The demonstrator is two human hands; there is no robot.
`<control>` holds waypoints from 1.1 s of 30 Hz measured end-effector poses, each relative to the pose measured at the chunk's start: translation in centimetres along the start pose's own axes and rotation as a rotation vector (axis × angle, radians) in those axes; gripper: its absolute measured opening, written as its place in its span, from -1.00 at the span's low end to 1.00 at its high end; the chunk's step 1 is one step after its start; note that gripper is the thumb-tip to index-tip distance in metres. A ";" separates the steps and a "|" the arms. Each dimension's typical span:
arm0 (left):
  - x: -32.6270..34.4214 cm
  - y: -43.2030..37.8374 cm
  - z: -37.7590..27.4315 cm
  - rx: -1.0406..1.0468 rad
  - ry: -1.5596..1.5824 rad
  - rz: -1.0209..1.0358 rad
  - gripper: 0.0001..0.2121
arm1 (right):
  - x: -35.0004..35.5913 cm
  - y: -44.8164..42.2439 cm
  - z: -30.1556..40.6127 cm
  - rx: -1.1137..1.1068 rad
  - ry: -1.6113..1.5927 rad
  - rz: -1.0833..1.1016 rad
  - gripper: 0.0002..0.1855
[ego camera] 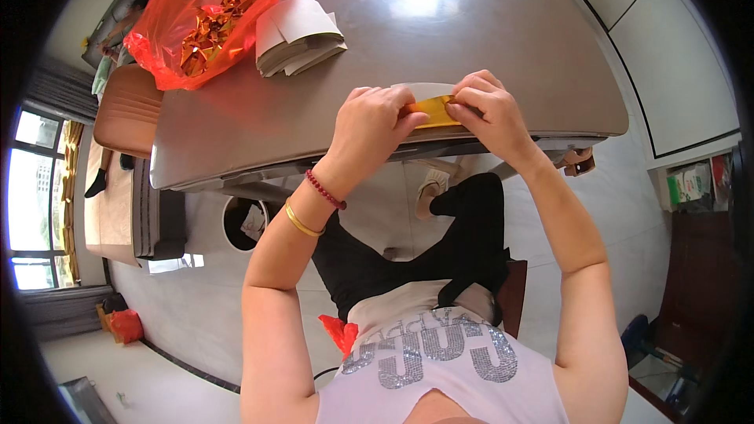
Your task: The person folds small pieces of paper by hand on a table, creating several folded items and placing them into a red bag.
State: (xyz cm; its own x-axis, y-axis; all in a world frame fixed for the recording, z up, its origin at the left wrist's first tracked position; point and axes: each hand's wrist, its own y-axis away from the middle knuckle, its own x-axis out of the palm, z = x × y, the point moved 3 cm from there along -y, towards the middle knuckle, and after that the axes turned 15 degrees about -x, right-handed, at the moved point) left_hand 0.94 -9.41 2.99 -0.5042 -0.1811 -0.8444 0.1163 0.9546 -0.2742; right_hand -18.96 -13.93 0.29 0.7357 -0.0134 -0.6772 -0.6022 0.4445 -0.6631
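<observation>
At the near edge of the table, my left hand point(377, 118) and my right hand point(486, 112) pinch opposite ends of a strip of shiny gold foil paper point(435, 112). Between thumb and fingers the gold strip stretches level, its ends covered by my fingertips. Just behind it a white paper sheet point(427, 91) shows in part; whether it is joined to the gold strip I cannot tell. Up and to the left of my hands lies a curved stack of pale paper sheets point(300, 38). A translucent red plastic bag point(159, 41) beside the stack holds several shiny gold-orange folded foil pieces point(218, 29).
The grey tabletop point(471, 47) has rounded corners and a bright reflection. A brown chair point(128, 109) stands at its left end. Under the table on the left is a waste bin point(244, 224). White cabinets point(677, 53) line the right side. Another person's foot point(97, 182) shows far left.
</observation>
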 end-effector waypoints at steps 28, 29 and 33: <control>4.4 4.1 -2.1 0.157 -0.326 -0.164 -0.21 | 0.4 -0.8 0.9 0.004 0.186 -0.049 -0.84; 4.2 4.3 -2.3 0.187 -0.330 -0.178 -0.21 | 0.4 -0.8 0.9 0.002 0.182 -0.046 -0.84; 4.3 4.1 -1.8 0.177 -0.299 -0.117 -0.28 | 0.5 -0.6 0.7 -0.002 0.183 -0.028 -0.82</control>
State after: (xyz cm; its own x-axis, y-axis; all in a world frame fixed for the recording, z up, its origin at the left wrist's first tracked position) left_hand -2.31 -5.84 -0.93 -0.2530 -0.3726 -0.8928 0.2323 0.8725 -0.4299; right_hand -18.01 -13.57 0.63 0.6834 -0.1888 -0.7052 -0.5831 0.4401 -0.6829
